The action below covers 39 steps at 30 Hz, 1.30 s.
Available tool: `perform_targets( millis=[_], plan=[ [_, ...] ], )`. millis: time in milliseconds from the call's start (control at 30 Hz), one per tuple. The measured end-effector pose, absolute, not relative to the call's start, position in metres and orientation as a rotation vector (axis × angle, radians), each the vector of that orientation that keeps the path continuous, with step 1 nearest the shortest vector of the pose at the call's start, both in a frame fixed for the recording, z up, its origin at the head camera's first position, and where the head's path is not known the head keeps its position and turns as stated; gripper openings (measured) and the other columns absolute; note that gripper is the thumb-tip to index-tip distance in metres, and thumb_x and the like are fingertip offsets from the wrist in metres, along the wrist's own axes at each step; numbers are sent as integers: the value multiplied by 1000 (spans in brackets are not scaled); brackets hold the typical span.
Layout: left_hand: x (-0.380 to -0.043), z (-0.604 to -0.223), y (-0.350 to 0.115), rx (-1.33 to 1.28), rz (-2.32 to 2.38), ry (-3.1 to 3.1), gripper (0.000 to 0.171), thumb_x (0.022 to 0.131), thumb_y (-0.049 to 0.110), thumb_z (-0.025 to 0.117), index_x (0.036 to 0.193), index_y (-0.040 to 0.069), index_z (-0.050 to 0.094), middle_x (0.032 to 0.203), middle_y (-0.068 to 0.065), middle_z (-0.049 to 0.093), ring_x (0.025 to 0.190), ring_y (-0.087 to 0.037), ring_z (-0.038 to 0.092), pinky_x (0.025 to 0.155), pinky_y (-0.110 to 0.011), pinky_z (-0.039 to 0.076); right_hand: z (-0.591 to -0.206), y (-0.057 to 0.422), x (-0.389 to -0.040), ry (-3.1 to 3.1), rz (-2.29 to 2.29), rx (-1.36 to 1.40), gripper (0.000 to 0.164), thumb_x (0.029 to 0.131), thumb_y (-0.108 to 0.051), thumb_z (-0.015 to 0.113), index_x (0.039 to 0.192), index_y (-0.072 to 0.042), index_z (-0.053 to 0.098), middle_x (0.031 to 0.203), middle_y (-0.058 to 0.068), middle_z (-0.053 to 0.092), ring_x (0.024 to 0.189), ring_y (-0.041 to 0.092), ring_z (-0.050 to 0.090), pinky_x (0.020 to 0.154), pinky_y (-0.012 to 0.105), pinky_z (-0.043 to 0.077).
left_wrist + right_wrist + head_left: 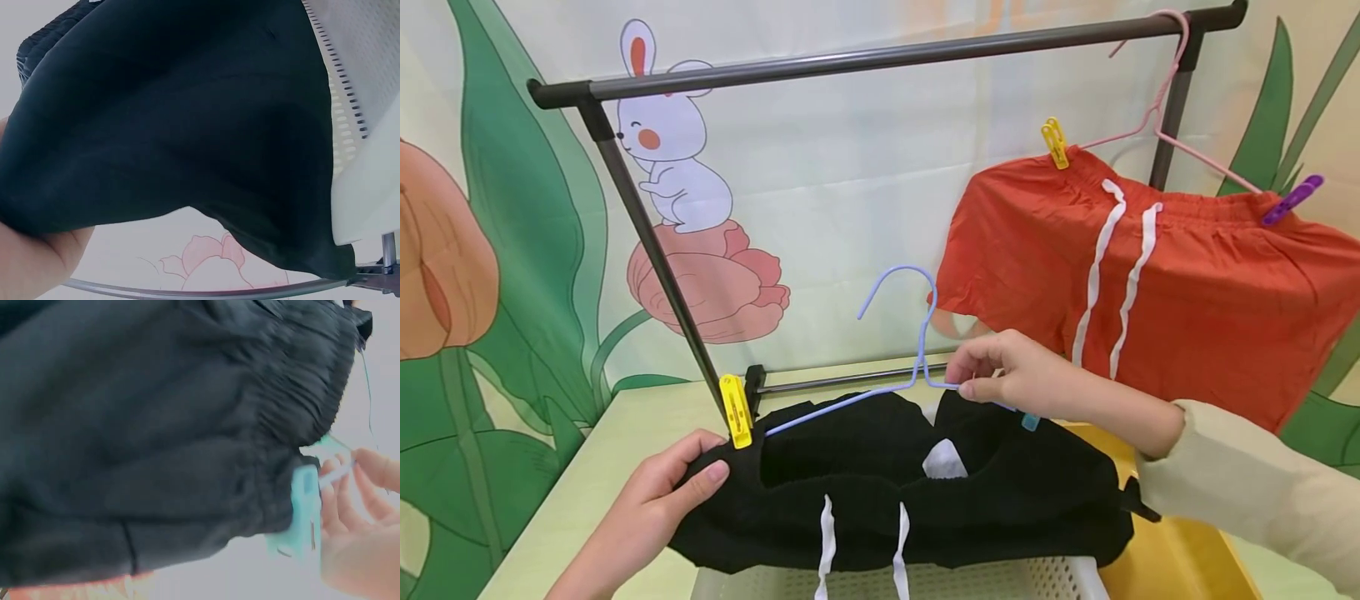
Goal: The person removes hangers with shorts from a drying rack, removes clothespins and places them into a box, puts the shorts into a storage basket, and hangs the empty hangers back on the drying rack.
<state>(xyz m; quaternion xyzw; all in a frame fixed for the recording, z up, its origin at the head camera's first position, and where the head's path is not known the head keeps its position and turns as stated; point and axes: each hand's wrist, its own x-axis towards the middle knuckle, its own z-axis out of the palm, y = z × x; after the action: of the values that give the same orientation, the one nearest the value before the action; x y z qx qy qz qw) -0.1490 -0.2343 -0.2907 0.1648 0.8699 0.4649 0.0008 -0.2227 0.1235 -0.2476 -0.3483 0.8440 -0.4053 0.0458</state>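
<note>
Black shorts (850,517) with white drawstrings hang from a light-blue hanger (922,333), the waistband gaping in the middle. A yellow clothespin (735,412) fastens the left end of the waistband to the hanger. Just beside that clothespin, my left hand (666,487) holds the shorts' edge, thumb in front and fingers partly hidden behind the cloth. My right hand (1007,375) pinches the hanger's right arm between thumb and fingers. Near it, a teal clothespin (306,515) clamps the waistband's right end, and in the head view only a bit of it shows.
Above is a dark metal rack rail (880,57). On its right end hangs a pink hanger (1161,100) with red shorts (1217,300), held by a yellow clip (1055,143) and a purple clip (1292,200). A white perforated basket (1000,581) and yellow tray (1180,558) stand below.
</note>
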Motion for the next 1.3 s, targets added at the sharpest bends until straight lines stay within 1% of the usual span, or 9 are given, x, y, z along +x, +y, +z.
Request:
perform_targets(
  millis=[167,267,400,567,733,867,967,1167,1300],
  plan=[
    [-151,-295,-238,558,1468,2717,17,93,14,42,100,0,50,83,0,53,79,-9,51,66,-23,45,-242,132,-228,2447,-1193,-963,14,84,-9,57,95,-2,60,85,8,59,76,20,52,71,32,47],
    [-153,-299,-241,584,1491,2694,17,93,13,42,100,0,50,83,2,54,79,-9,51,66,-22,45,-238,139,-231,2424,-1157,-974,17,85,-14,57,97,-3,59,86,9,59,79,21,53,74,32,47],
    [-155,-302,-245,585,1537,2659,17,93,12,41,100,-1,49,84,4,54,79,-9,52,66,-22,45,-230,149,-233,2426,-1131,-987,20,85,-18,57,99,-3,58,87,12,58,80,21,53,72,32,47],
    [-156,-305,-250,579,1575,2622,17,94,11,40,101,-2,48,84,5,55,78,-10,54,66,-23,46,-224,161,-235,2442,-1195,-953,23,86,-18,56,103,-1,57,92,10,57,83,21,53,74,32,47],
    [-155,-305,-256,534,1605,2580,16,95,13,38,101,1,47,86,5,56,77,-12,57,66,-24,48,-225,176,-237,2453,-1268,-907,25,86,-18,56,104,0,56,95,8,59,86,18,55,77,30,49],
    [-154,-305,-262,528,1649,2535,13,95,13,38,100,10,49,86,5,57,74,-14,60,65,-26,50,-228,185,-240,2445,-1271,-882,26,87,-17,55,105,0,54,96,7,58,84,15,55,72,28,49],
    [-153,-305,-267,545,1682,2512,14,95,12,37,98,15,50,86,6,57,73,-15,61,65,-27,51,-232,191,-242,2430,-1256,-857,28,87,-17,55,107,1,52,97,7,57,83,15,53,68,29,48],
    [-150,-307,-277,613,1743,2492,18,95,6,35,100,15,50,87,5,56,73,-13,60,64,-26,51,-240,199,-243,2388,-1225,-821,31,85,-18,56,110,1,51,104,10,55,88,16,52,71,30,49],
    [-148,-308,-283,714,1812,2434,24,94,-1,32,102,13,51,89,6,57,75,-11,60,64,-24,50,-245,201,-243,2354,-1205,-808,33,85,-18,57,112,1,49,105,15,53,89,18,51,71,30,48]
  ],
)
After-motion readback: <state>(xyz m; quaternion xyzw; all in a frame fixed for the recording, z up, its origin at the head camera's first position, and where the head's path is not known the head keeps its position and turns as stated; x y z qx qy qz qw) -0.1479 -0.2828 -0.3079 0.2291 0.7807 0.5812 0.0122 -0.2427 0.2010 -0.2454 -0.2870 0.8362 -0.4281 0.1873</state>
